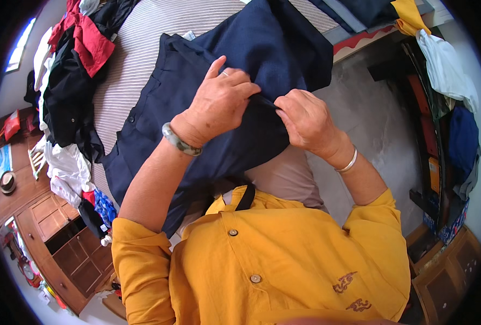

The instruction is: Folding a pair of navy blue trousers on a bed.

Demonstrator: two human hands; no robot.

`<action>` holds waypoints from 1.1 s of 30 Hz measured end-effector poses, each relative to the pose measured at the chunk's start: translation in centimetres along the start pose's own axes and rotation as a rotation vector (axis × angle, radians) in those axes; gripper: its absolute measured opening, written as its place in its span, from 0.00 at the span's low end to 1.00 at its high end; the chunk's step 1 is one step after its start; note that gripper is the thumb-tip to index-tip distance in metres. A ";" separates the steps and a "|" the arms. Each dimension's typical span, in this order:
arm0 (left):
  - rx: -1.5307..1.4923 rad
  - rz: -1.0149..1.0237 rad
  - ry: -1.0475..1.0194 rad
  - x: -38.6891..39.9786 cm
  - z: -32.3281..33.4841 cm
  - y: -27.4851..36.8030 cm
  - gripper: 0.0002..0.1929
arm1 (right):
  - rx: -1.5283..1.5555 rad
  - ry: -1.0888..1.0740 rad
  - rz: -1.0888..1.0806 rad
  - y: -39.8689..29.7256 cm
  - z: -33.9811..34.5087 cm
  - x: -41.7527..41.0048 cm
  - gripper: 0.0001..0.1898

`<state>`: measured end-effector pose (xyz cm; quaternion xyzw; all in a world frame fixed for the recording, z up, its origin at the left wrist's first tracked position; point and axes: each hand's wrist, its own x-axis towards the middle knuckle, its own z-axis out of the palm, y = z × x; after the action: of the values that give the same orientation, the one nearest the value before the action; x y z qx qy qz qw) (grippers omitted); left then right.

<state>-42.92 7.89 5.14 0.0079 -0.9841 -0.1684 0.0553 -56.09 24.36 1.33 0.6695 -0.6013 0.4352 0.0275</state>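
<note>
A pair of dark navy trousers lies across my lap and the bed edge, its buttoned waistband towards the left. My left hand pinches the cloth near the middle, with the thumb raised away from the fingers. To its right, my right hand grips a fold of the same fabric between thumb and fingertips. A short taut ridge of cloth runs between the two hands. Beyond them, a broad navy trouser leg spreads over the bed and hangs past its right edge. The fingertips are partly hidden in the folds.
The striped bedspread lies beneath. Heaped red and black clothes are at left, with white garments below. Folded dark clothes rest at the far right. A wooden cabinet stands left; a rack with hanging clothes stands right, beyond the grey floor.
</note>
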 end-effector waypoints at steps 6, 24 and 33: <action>0.071 0.049 0.330 -3.0 1.1 0.5 0.12 | -0.035 -0.002 -0.018 -0.7 -0.4 -0.8 0.13; 0.051 -0.190 0.486 -8.4 3.3 1.5 0.19 | -0.083 -0.086 -0.163 -1.9 0.6 -1.4 0.14; -0.018 -0.361 0.638 -12.3 1.7 3.3 0.25 | 0.225 0.025 0.661 0.1 -0.4 -3.2 0.10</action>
<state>-30.86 11.99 3.30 0.2332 -0.8986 -0.1733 0.3288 -56.03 27.10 -0.45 0.4320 -0.7336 0.4922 -0.1817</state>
